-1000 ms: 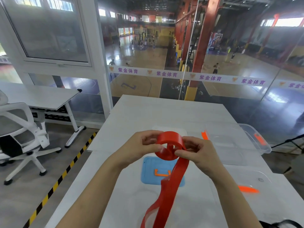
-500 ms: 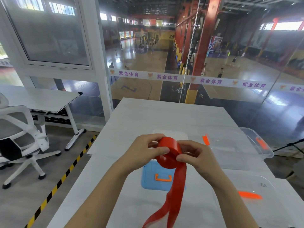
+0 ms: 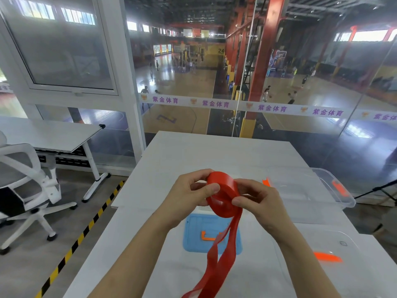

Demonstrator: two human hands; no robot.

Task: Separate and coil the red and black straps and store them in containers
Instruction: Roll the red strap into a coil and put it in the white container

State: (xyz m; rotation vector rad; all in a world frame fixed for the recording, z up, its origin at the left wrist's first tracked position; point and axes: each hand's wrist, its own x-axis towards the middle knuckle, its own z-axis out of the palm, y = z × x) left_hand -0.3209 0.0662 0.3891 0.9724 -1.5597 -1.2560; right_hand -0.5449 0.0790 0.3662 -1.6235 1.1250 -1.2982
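Note:
A red strap [image 3: 223,193] is wound into a thick coil held above the white table [image 3: 214,151]. My left hand [image 3: 193,194] grips the coil's left side, thumb on its outer face. On the right, my right hand [image 3: 255,201] pinches the coil where the strap leaves it. The loose tail hangs down in two bands toward the bottom edge of the view. A clear container [image 3: 318,186] with orange clips stands to the right, a second clear container [image 3: 335,250] nearer at the lower right. No black strap is in view.
A blue lid with an orange handle [image 3: 193,233] lies on the table beneath my hands. A glass wall runs behind the table's far edge. To the left are a white office chair [image 3: 23,181], another desk [image 3: 53,134] and a yellow-black floor stripe.
The coil has grown thicker and turned as more strap wound on. The hanging tail is shorter, and both hands have shifted their grip around the coil.

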